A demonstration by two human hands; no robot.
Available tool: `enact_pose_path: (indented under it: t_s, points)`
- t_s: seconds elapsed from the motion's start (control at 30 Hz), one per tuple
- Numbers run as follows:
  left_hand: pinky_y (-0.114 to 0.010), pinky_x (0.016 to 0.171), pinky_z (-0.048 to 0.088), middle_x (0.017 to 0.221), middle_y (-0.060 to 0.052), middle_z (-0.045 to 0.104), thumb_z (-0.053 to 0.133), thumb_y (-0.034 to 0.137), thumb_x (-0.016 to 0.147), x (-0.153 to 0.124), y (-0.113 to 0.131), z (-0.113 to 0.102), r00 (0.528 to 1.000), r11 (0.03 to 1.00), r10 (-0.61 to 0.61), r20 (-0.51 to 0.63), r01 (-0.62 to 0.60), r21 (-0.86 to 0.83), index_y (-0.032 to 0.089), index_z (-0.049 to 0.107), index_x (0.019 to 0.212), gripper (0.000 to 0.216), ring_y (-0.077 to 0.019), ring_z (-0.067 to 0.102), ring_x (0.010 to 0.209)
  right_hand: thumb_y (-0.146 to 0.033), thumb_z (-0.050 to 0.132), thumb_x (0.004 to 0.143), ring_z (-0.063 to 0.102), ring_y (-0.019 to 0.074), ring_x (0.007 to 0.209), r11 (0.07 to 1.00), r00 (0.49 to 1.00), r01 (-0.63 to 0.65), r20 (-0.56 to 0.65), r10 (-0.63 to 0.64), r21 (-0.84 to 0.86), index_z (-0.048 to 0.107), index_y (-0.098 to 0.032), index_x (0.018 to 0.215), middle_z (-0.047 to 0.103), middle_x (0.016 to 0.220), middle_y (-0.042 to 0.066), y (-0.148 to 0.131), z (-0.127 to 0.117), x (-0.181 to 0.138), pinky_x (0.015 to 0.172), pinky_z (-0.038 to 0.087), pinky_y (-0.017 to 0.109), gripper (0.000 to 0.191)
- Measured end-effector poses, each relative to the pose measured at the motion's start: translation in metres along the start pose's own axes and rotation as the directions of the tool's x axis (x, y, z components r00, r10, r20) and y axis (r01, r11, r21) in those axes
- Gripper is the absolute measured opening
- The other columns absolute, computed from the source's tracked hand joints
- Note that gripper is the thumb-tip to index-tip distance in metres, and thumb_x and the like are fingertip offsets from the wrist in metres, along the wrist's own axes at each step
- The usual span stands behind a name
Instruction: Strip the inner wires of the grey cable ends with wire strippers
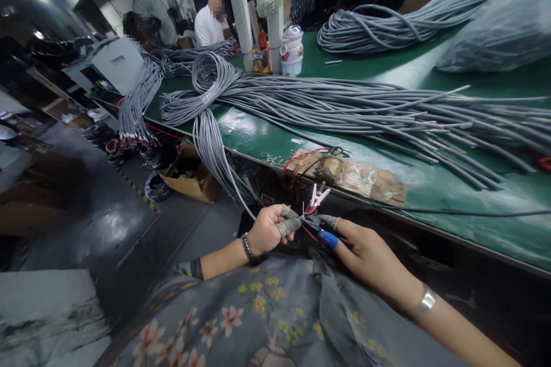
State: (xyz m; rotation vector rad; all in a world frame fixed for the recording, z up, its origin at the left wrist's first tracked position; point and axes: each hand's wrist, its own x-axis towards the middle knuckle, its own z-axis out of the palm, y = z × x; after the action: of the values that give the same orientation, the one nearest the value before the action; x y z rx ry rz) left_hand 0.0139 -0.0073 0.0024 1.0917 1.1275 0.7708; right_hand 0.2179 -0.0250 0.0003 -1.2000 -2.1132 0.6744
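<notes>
1. While the left fingers (289, 227) pinch a grey cable (243, 201) beyond the table (359, 66)'s near edge, what the right fingers (329, 239) grip is unclear.
2. Its end looks unfinished; the table's bundle (310, 97), apparently undone.

A green table (516, 199) holds long gray cables (310, 97), with a coiled bundle (370, 28), plastic bag (508, 28) and lidded container (292, 53) behind them and a brown block (357, 176) at the near edge.

grey cable (243, 200) | slender, slanting down into left hand (270, 230) | thin coloured wires (311, 210) just beyond
</notes>
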Motion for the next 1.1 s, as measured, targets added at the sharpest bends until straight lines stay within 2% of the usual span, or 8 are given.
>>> enact_pose_path:
  t_s: [0.13, 0.27, 0.5, 0.67, 0.93, 1.1]
  points:
    - [-0.018, 0.040, 0.037, 0.047, 0.004, 0.053, 0.073, 0.060, 0.060, 0.001, -0.003, -0.001, 1.000, 0.997, 0.027, -0.002, -0.027, 0.073, 0.014, 0.057, 0.073, 0.051, -0.0057, 0.045, 0.038, -0.037, 0.042, 0.092, 0.064, 0.0184, 0.066, 0.987, 0.990, -0.076, 0.128, 0.058, 0.142, 0.065, -0.020, 0.084, 0.069, 0.076, 0.005, -0.001, -0.001, 0.002, 0.060, 0.050, 0.027, 0.029]
    - [-0.017, 0.040, 0.036, 0.048, 0.004, 0.052, 0.072, 0.061, 0.062, 0.001, -0.007, -0.001, 0.999, 0.993, 0.033, 0.011, -0.034, 0.109, 0.013, 0.058, 0.075, 0.052, -0.0049, 0.044, 0.038, -0.041, 0.042, 0.092, 0.063, 0.0190, 0.068, 0.972, 0.981, -0.118, 0.179, 0.082, 0.205, 0.067, -0.019, 0.087, 0.070, 0.076, 0.005, 0.000, 0.000, 0.002, 0.063, 0.051, 0.027, 0.034]
    - [-0.017, 0.044, 0.037, 0.051, 0.004, 0.052, 0.072, 0.065, 0.059, 0.004, -0.010, 0.004, 0.992, 0.989, 0.125, -0.005, -0.124, 0.085, 0.013, 0.055, 0.068, 0.055, -0.0046, 0.045, 0.043, -0.040, 0.040, 0.091, 0.061, 0.0183, 0.063, 0.984, 0.986, -0.135, 0.113, 0.122, 0.117, 0.064, -0.021, 0.085, 0.068, 0.074, 0.005, 0.002, 0.008, -0.002, 0.060, 0.048, 0.028, 0.031]
    - [-0.019, 0.048, 0.040, 0.054, 0.003, 0.053, 0.078, 0.061, 0.053, 0.007, -0.013, 0.006, 0.985, 0.983, 0.168, -0.044, -0.164, 0.081, 0.013, 0.053, 0.063, 0.055, -0.0063, 0.047, 0.049, -0.034, 0.040, 0.087, 0.056, 0.0162, 0.055, 0.992, 0.990, -0.118, 0.087, 0.115, 0.032, 0.056, -0.023, 0.075, 0.062, 0.064, 0.002, 0.002, 0.013, -0.003, 0.054, 0.042, 0.026, 0.024]
    - [-0.019, 0.046, 0.030, 0.048, 0.006, 0.043, 0.075, 0.059, 0.059, 0.008, -0.015, 0.007, 0.966, 0.949, 0.242, -0.093, -0.216, 0.228, 0.014, 0.049, 0.056, 0.053, -0.0040, 0.036, 0.046, -0.027, 0.039, 0.074, 0.053, 0.0162, 0.049, 0.980, 0.993, -0.102, 0.046, 0.111, -0.174, 0.040, -0.024, 0.065, 0.056, 0.054, 0.001, -0.001, 0.019, -0.003, 0.049, 0.032, 0.026, 0.010]
    - [-0.019, 0.047, 0.028, 0.048, 0.007, 0.039, 0.073, 0.061, 0.061, 0.011, -0.012, 0.009, 0.956, 0.930, 0.279, -0.093, -0.245, 0.273, 0.015, 0.045, 0.053, 0.055, -0.0043, 0.032, 0.048, -0.028, 0.037, 0.073, 0.048, 0.0158, 0.044, 0.977, 0.989, -0.132, 0.047, 0.142, -0.165, 0.033, -0.025, 0.062, 0.050, 0.049, 0.000, -0.003, 0.023, -0.001, 0.046, 0.029, 0.026, 0.013]
